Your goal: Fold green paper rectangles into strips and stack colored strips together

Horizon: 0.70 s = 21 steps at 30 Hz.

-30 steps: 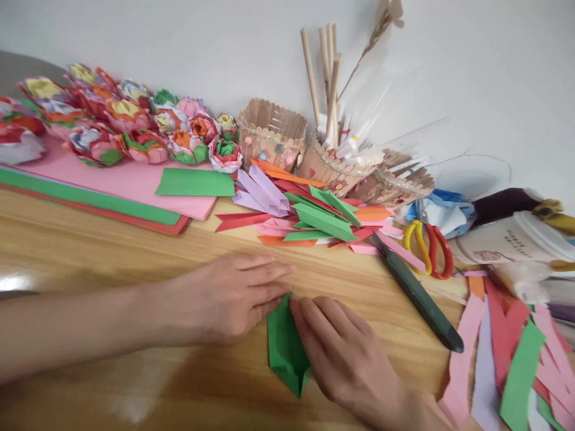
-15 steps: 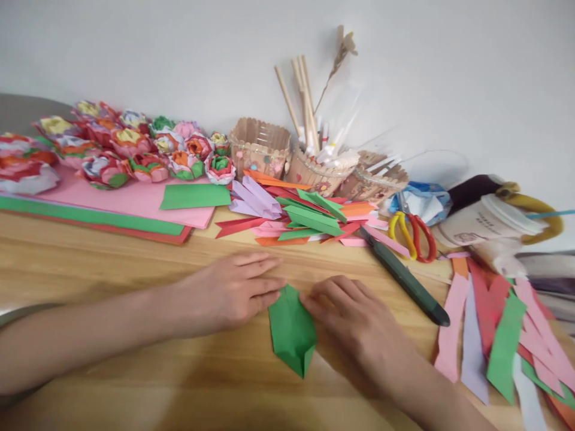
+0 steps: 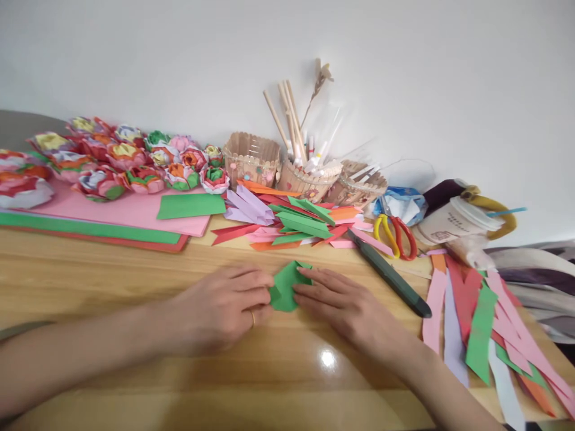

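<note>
A small piece of folded green paper [image 3: 288, 288] lies on the table between my hands, with creased flaps at its edges. My left hand [image 3: 227, 306] is closed at the paper's left edge, fingers bent and a ring on one of them. At the right edge, my right hand [image 3: 345, 305] has its fingers together over a corner, pinching it; the thumb is hidden. Beyond the hands lies a pile of folded paper strips [image 3: 300, 222] in green, red, pink, purple and orange. A dark green utility knife [image 3: 390, 275] rests to the right of my right hand.
Paper flowers [image 3: 128, 157] cover stacked coloured sheets [image 3: 112, 211] at the back left. Decorated wooden baskets [image 3: 251, 161] stand by the wall, one with sticks and pens. Scissors [image 3: 398, 236], a white cup [image 3: 456, 221] and loose paper strips [image 3: 483, 335] lie to the right.
The green paper has been turned and folded smaller, its point no longer facing me. My left hand has curled its fingers onto its edge; my right fingers now reach over it. The view shifted slightly.
</note>
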{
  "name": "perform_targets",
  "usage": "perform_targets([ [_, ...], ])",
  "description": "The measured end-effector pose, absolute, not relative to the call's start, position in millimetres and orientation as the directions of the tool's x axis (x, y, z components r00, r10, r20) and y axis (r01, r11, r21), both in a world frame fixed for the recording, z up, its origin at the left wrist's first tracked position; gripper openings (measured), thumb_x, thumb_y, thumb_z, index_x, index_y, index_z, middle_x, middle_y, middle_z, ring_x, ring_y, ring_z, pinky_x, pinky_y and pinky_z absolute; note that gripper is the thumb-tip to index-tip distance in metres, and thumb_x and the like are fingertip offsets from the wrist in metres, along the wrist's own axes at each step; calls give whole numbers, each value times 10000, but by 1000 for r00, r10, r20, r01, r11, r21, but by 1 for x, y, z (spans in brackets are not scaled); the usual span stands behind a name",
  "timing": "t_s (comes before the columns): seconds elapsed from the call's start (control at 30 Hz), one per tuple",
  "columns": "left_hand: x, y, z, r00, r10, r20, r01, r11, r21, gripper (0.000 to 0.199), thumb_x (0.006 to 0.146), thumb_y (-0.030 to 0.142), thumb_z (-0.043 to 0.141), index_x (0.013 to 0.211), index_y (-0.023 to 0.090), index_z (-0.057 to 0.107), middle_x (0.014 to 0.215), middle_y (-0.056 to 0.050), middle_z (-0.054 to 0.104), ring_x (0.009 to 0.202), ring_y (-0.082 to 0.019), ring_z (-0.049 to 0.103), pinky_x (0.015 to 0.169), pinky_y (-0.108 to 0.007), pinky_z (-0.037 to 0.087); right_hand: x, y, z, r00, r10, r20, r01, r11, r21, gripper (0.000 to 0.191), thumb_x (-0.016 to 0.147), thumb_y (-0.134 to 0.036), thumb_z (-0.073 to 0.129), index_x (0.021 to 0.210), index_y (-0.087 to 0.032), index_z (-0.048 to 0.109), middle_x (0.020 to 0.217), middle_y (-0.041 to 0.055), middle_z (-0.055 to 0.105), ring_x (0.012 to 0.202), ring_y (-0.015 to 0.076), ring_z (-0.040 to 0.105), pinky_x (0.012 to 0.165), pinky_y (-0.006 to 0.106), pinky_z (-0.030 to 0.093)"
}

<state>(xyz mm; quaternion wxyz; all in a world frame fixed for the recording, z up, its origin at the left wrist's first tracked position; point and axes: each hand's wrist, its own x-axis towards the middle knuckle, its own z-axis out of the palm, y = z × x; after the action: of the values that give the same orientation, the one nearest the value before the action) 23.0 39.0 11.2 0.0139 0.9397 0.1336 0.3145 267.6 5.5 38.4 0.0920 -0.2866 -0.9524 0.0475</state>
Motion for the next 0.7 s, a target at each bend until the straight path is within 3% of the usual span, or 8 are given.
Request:
perform_targets([
  [0.1,18,48,14,795,199,573,189,-979,78,333,1000,155,348,962,141,678,986,-26,719,1042,-202,582,941,-352,448,273,18,41,-846,511,153,494,859,-134,311,963,-85,367,1134,-103,626,1189,52,664,1281,211,458,1048,410,436],
  [0.2,16,51,13,816,183,548,206,-978,20,353,1014,175,323,1000,178,676,1016,14,723,1033,-180,596,947,-345,437,267,19,42,-841,501,203,493,865,-92,284,945,-79,397,1057,-113,655,1142,64,684,1251,225,488,1012,416,463],
  [0.3,15,48,9,832,173,527,218,-976,-24,337,1008,165,341,1013,179,677,1028,11,721,1025,-172,605,960,-346,431,254,9,38,-740,608,287,608,788,-102,219,904,-99,460,979,-114,666,1056,101,697,1073,256,587,866,425,524],
  [0.43,15,43,3,864,138,485,207,-974,-92,311,990,144,368,1025,131,676,1078,-55,706,1028,-180,615,982,-351,415,235,-6,31,-565,778,274,720,628,-297,123,881,-195,540,906,-153,654,872,78,659,801,205,585,692,358,506],
  [0.57,13,44,-1,876,164,453,210,-976,-54,264,979,184,413,1032,181,671,1103,-37,699,1026,-175,624,978,-344,413,228,-9,27,-447,877,177,727,472,-499,125,894,-145,527,802,-176,607,815,43,615,774,167,568,674,284,483],
  [0.7,9,47,-2,882,181,435,188,-982,28,272,979,201,395,1043,193,659,1147,-41,681,1073,-177,604,1002,-353,399,228,-5,27,-395,912,116,744,391,-542,145,874,-97,525,764,-179,569,800,37,593,749,160,561,639,261,467],
])
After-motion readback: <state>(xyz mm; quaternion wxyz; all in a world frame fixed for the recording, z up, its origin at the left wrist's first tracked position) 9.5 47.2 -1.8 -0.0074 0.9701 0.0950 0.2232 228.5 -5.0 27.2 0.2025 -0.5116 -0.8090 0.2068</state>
